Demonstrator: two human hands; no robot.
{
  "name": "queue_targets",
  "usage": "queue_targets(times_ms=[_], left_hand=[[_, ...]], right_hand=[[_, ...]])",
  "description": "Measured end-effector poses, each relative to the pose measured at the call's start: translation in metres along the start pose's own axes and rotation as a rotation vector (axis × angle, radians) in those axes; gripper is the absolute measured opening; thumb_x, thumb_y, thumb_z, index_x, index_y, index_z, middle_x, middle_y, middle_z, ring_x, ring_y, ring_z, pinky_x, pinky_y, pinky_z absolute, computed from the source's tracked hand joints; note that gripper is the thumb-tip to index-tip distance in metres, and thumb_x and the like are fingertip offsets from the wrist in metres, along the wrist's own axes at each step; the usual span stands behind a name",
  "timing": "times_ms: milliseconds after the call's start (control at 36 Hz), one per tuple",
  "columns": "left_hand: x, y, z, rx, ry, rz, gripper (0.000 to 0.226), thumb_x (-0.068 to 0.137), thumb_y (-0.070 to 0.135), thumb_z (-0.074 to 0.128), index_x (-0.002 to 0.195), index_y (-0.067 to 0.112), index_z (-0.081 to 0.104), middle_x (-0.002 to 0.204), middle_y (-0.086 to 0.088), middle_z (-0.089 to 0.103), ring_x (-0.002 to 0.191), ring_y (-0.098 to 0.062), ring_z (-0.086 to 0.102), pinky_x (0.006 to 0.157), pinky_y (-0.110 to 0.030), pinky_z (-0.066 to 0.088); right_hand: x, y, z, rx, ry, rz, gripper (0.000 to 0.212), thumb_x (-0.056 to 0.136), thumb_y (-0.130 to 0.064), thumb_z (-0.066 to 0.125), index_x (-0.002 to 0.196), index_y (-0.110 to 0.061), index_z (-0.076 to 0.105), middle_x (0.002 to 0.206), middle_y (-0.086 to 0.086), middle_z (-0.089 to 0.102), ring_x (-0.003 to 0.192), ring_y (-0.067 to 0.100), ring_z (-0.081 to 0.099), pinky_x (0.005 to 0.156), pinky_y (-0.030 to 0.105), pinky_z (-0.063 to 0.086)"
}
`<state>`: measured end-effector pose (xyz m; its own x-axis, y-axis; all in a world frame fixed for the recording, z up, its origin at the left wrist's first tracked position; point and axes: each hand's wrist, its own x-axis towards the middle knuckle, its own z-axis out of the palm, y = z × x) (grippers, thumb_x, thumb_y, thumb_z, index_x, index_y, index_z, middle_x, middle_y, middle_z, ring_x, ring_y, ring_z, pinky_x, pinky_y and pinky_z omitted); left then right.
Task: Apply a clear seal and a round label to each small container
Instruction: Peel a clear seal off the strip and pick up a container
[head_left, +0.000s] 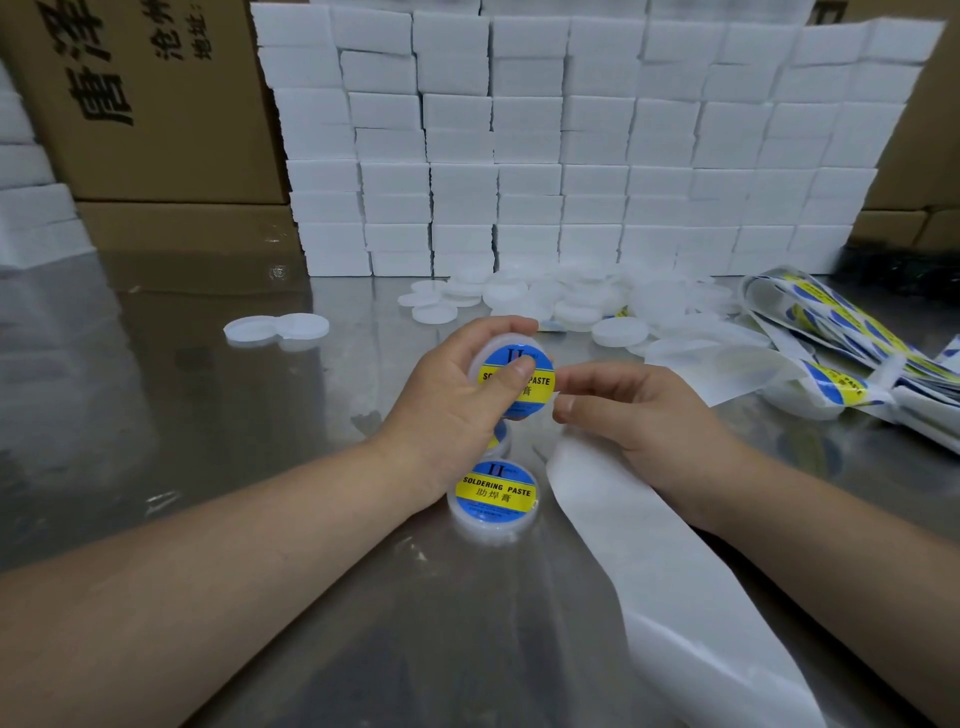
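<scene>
Right now my left hand (452, 410) grips a small round container (511, 376) above the metal table (208, 415), fingers curled over its rim and my thumb pressing on its blue and yellow label (535, 382). My thumb covers part of the words "SOLDERING PASTE". The lid is on, so I cannot see what is inside.

A second labelled container (493, 496) sits closed on the table just under my left wrist. A third (500, 436) is mostly hidden behind that hand.

My right hand (639, 415) lies just beside the held container, over a white paper strip (649, 561), fingers loosely curled. I cannot tell whether they pinch anything clear.

Farther back lies a blurred heap of white lids or tubs (571, 299); I cannot tell which. Strips of labels (852, 338) are cut off at the right edge.
</scene>
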<state>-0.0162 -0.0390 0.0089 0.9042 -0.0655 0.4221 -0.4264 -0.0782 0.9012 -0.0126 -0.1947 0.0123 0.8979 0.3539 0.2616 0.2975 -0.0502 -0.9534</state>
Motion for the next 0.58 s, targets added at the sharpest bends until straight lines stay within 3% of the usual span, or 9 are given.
queue_targets(times_ms=[250, 389, 472, 583], left_hand=[[-0.0005, 0.0014, 0.0001, 0.032, -0.007, 0.001, 0.034, 0.089, 0.010, 0.057, 0.085, 0.043, 0.060, 0.078, 0.011, 0.064, 0.071, -0.010, 0.061, 0.067, -0.041, 0.053], [-0.0017, 0.0045, 0.0022, 0.028, 0.000, 0.008, 0.033, 0.089, 0.011, 0.056, 0.087, 0.043, 0.060, 0.099, -0.009, 0.067, 0.083, -0.029, 0.064, 0.071, -0.048, 0.053], [-0.0018, 0.0056, 0.0031, 0.016, 0.006, 0.007, 0.034, 0.089, 0.010, 0.056, 0.087, 0.044, 0.060, 0.104, -0.012, 0.066, 0.093, -0.037, 0.061, 0.074, -0.051, 0.052], [-0.0016, 0.0050, 0.0035, 0.017, 0.011, 0.015, 0.034, 0.089, 0.010, 0.056, 0.087, 0.044, 0.059, 0.103, -0.013, 0.065, 0.093, -0.040, 0.060, 0.073, -0.049, 0.052]], right_hand=[[-0.0006, -0.0002, 0.0004, 0.004, -0.002, -0.005, 0.034, 0.084, -0.002, 0.059, 0.077, -0.031, 0.075, 0.077, -0.004, 0.072, 0.068, 0.004, 0.059, 0.064, 0.013, 0.047], [-0.0005, -0.0002, 0.0006, -0.008, 0.010, 0.006, 0.032, 0.083, -0.003, 0.059, 0.077, -0.030, 0.075, 0.073, -0.004, 0.070, 0.066, 0.005, 0.056, 0.061, 0.014, 0.045], [-0.0001, 0.0001, 0.0006, -0.016, 0.014, 0.008, 0.030, 0.083, -0.004, 0.060, 0.078, -0.029, 0.075, 0.075, -0.003, 0.070, 0.067, 0.005, 0.057, 0.062, 0.013, 0.045], [0.0002, 0.0008, 0.0007, -0.020, 0.009, 0.003, 0.030, 0.083, -0.004, 0.060, 0.078, -0.030, 0.075, 0.078, 0.001, 0.069, 0.071, 0.009, 0.055, 0.062, 0.014, 0.044]])
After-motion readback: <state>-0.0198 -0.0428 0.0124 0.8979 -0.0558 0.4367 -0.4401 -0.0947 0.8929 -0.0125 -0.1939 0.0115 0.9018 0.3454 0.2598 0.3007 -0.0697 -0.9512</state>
